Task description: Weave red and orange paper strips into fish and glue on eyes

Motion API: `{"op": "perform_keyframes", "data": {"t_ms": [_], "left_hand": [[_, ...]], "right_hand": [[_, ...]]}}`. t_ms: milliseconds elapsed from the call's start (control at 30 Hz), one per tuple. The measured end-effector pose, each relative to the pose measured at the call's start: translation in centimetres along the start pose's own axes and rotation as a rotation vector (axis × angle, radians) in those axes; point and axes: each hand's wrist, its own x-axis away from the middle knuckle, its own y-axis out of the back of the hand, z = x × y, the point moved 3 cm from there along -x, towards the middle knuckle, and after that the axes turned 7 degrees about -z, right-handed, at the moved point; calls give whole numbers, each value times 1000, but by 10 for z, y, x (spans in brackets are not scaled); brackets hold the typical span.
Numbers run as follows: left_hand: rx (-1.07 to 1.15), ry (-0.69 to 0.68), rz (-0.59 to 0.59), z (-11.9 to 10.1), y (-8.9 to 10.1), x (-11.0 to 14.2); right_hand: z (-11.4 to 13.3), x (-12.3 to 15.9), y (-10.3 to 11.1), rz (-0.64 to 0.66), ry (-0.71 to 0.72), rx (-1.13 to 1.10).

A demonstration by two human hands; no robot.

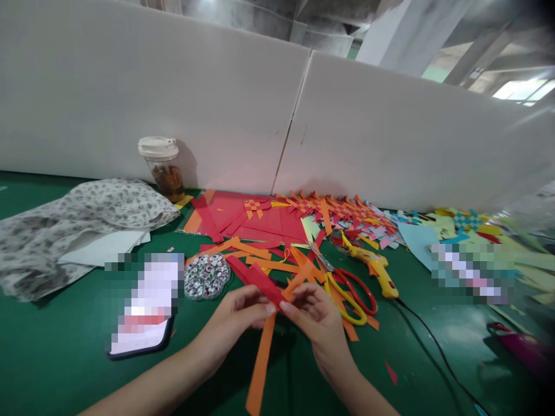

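Between my two hands, above the green table, red paper strips (265, 283) cross orange paper strips (262, 361). My left hand (245, 309) pinches the crossing from the left, thumb on top. From the other side my right hand (314, 309) grips the same strips, its thumb pressed on the red paper. One orange strip hangs down toward me, and another slants up to the right. Just beyond my right hand lie scissors (347, 292) with red and yellow handles. Loose orange strips (247, 248) are spread behind the hands.
A clear box of googly eyes (207, 276) and a phone (145, 306) lie left. Behind stand a lidded cup (165, 170) and woven paper fish (338, 208). A yellow glue gun (377, 268) trails its cord rightward. Printed cloth (87, 214) covers the far left.
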Motion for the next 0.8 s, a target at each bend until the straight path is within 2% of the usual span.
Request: {"op": "perform_keyframes", "data": {"t_ms": [133, 233, 400, 600, 800], "left_hand": [[-148, -97, -29, 0, 3, -5], [-180, -83, -33, 3, 4, -7], [-198, -13, 27, 8, 3, -7], [-202, -8, -27, 5, 8, -11], [-213, -24, -33, 4, 13, -15]], "right_hand": [[-1, 3, -1, 28, -66, 115], [-2, 3, 2, -23, -81, 170], [-1, 1, 5, -78, -42, 223], [2, 3, 0, 22, 9, 249], [6, 5, 0, 39, 59, 281]]}}
